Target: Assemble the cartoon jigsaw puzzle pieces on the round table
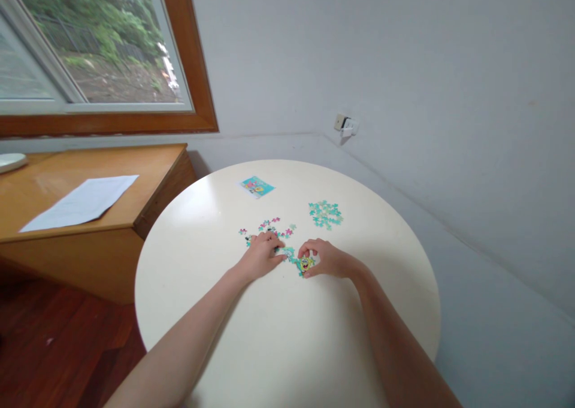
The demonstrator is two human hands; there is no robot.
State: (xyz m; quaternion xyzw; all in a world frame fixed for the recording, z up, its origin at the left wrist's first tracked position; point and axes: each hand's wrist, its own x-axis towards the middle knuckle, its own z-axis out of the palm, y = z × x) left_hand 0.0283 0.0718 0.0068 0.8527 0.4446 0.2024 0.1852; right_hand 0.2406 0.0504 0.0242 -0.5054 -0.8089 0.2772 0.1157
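A joined section of jigsaw puzzle (304, 264) with a yellow cartoon face lies flat near the middle of the round table. My right hand (330, 258) curves over its right side, thumb on the near edge and fingertips at the far edge. To the left, my left hand (260, 256) rests palm down with thumb and fingers apart. Its fingers lie over loose puzzle pieces (288, 232), partly hiding them. Its thumb tip is beside some teal pieces (288, 253) that adjoin the yellow-faced section. Whether a piece is under the left fingers is hidden.
A pile of teal puzzle pieces (325, 214) lies farther back to the right on the white round table (287, 348). Behind sits a colourful picture card (257, 186). At left stands a wooden cabinet (171, 174) with white paper (85, 199). A wall outlet (347, 124) holds a plug.
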